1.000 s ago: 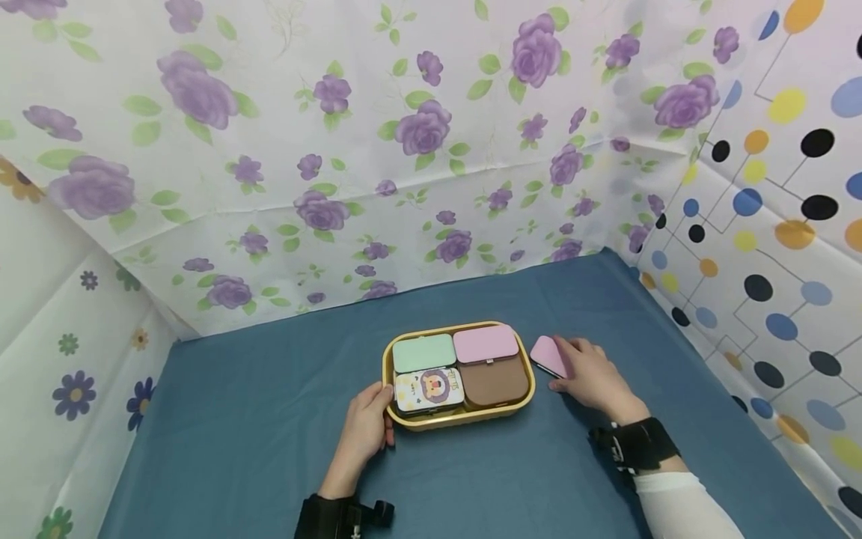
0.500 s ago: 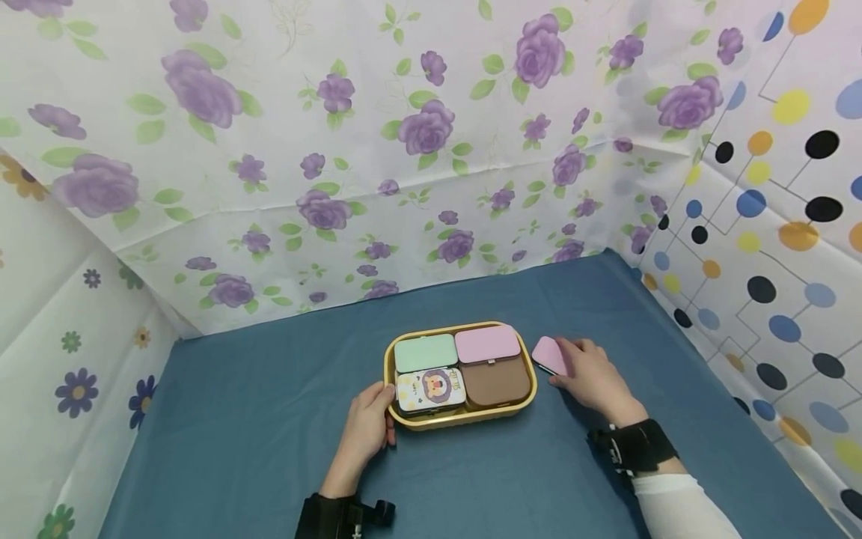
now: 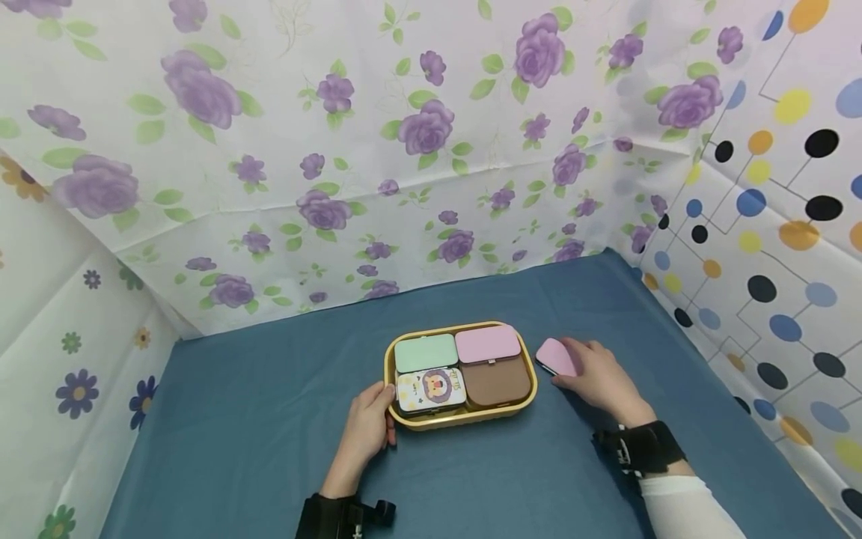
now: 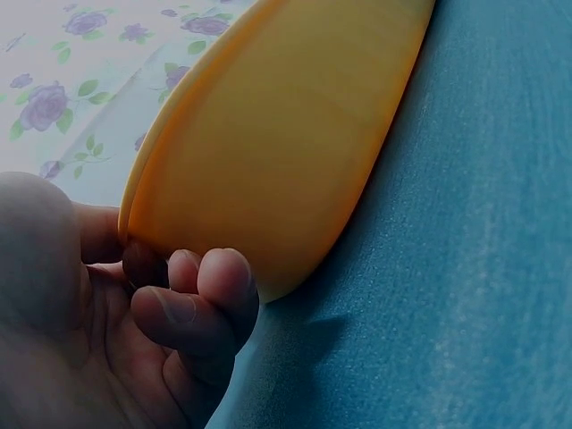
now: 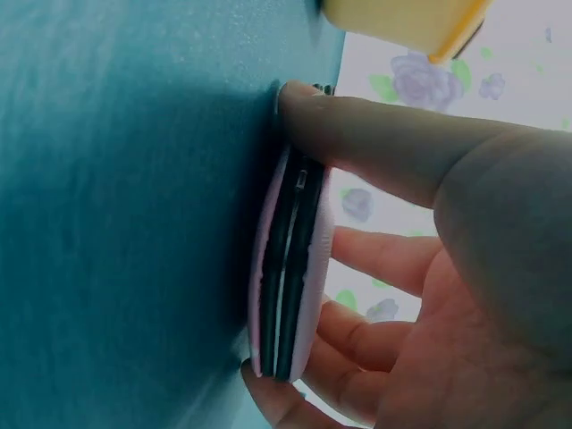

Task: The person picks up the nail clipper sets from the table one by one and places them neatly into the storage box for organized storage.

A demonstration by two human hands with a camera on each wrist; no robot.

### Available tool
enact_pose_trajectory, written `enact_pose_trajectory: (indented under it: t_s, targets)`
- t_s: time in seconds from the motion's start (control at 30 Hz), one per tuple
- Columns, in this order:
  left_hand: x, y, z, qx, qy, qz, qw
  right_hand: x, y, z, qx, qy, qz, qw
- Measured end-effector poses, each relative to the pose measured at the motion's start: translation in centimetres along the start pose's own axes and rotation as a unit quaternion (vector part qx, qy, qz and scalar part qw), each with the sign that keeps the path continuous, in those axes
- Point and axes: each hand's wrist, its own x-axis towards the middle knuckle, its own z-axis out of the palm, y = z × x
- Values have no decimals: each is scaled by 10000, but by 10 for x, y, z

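Observation:
A yellow oval tray (image 3: pixel 458 424) holds a mint green case (image 3: pixel 424 352), a pink case (image 3: pixel 488 343), a brown case (image 3: pixel 497 382) and a white tin with a lion picture (image 3: pixel 431 390). My left hand (image 3: pixel 366 423) grips the tray's left end, thumb over the rim. The left wrist view has the fingertips against the yellow outer wall (image 4: pixel 277 125). Right of the tray, my right hand (image 3: pixel 601 378) holds a small flat pink case (image 3: pixel 556 356) between thumb and fingers. In the right wrist view the small case (image 5: pixel 308 277) is closed, its dark edges facing the camera, close to the cloth.
A blue cloth (image 3: pixel 256 419) covers the table. Behind it rises a floral curtain (image 3: pixel 377 150), and a dotted curtain (image 3: pixel 774 247) borders the right side. A flower-print sheet (image 3: pixel 81 337) stands at the left. Both wrists wear black straps (image 3: pixel 640 447).
My right hand has shifted slightly to the right with the small pink case, widening its gap from the tray. The left hand and tray look unmoved.

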Motion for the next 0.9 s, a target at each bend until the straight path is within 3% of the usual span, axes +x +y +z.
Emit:
enact_pose_trajectory:
  t_s: [0.3, 0.53, 0.67, 0.9]
  targets:
    - [1, -1, 0, 0, 16, -41, 10000, -3, 9, -4, 497, 107, -54, 9987]
    - [1, -2, 0, -18, 30, -58, 10000, -7, 8, -5, 777, 423, 25, 9961]
    - [1, -3, 0, -34, 34, -51, 10000, -7, 1, -9, 1016, 797, -263, 9913]
    - [1, -2, 1, -46, 35, -11, 10000, -7, -22, -16, 1230, 1183, -1279, 9770]
